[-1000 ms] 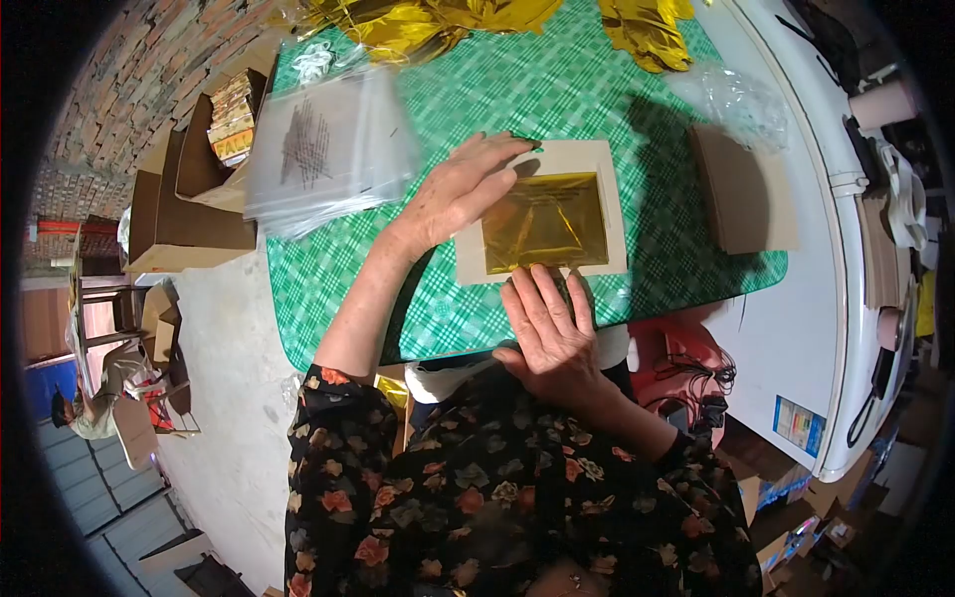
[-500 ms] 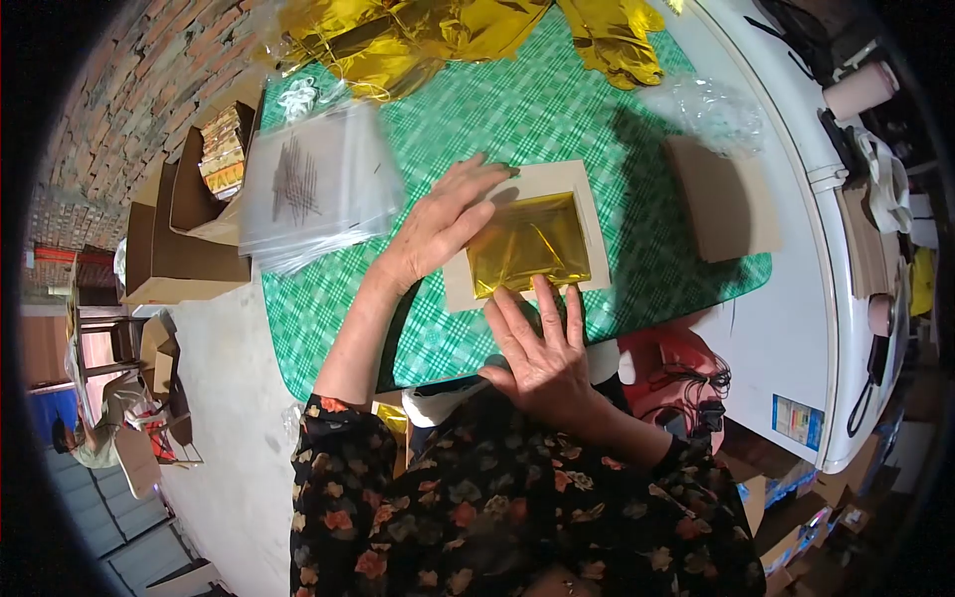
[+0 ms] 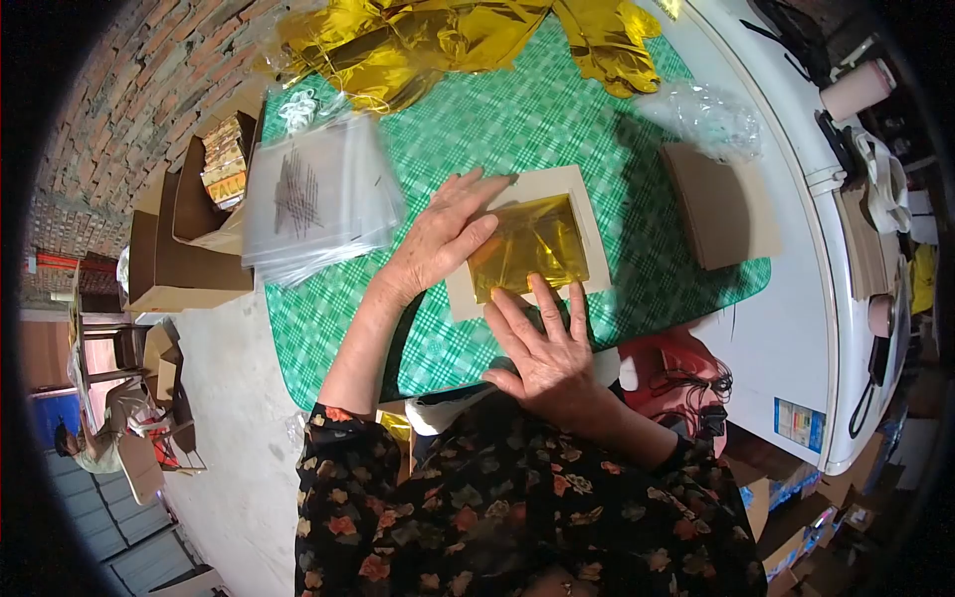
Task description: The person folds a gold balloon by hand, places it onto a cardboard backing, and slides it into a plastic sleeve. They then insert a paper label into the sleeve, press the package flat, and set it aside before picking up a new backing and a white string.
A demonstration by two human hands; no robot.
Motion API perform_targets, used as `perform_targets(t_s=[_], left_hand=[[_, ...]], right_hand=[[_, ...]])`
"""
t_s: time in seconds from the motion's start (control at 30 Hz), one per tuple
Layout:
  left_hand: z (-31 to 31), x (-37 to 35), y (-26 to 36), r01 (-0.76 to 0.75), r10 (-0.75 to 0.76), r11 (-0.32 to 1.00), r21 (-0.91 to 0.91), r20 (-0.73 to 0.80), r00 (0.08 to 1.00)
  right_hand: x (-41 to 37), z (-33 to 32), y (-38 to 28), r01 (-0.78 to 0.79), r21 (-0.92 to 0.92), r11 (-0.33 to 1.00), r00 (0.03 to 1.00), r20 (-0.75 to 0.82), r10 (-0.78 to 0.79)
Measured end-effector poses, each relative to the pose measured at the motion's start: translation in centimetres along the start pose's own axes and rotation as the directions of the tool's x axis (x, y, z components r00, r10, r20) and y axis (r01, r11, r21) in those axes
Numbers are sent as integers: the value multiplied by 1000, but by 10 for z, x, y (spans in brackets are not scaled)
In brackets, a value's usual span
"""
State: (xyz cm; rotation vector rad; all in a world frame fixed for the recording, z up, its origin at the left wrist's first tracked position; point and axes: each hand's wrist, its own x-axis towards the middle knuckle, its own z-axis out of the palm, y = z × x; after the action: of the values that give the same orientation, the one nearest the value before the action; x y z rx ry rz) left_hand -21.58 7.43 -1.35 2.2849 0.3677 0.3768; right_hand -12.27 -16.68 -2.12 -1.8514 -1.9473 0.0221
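A folded piece of shiny gold foil (image 3: 529, 244) lies on a beige cardboard sheet (image 3: 549, 182) near the table's front edge. My left hand (image 3: 443, 234) rests along the left side of the foil and cardboard, fingers stretched out and thumb over the foil's edge. With fingers spread, my right hand (image 3: 545, 348) touches the foil's near edge with its fingertips. Neither hand grips anything. To the left of my left hand is a stack of clear plastic bags (image 3: 323, 194).
Large gold foil sheets (image 3: 428, 45) lie across the far end of the green checked table (image 3: 438, 343). Cardboard sheets (image 3: 718, 204) and crumpled clear plastic (image 3: 706, 114) sit on the right. Open cardboard boxes (image 3: 194, 269) stand at left; a white appliance (image 3: 786, 298) borders the right side.
The view has shifted slightly. Both hands keep nearly the same places on the foil and cardboard, and the foil's surface shows slightly different creases and reflections.
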Motion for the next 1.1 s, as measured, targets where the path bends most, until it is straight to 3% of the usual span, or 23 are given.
perform_targets(t_s=[0.3,1.1], left_hand=[[-1,0,-1,-6,6,1000,-11,7,1000],[4,2,-4,-24,23,996,83,17,1000]], right_hand=[[8,1,9,25,79,997,1000,6,-26],[9,-10,34,73,11,997,995,62,-73]])
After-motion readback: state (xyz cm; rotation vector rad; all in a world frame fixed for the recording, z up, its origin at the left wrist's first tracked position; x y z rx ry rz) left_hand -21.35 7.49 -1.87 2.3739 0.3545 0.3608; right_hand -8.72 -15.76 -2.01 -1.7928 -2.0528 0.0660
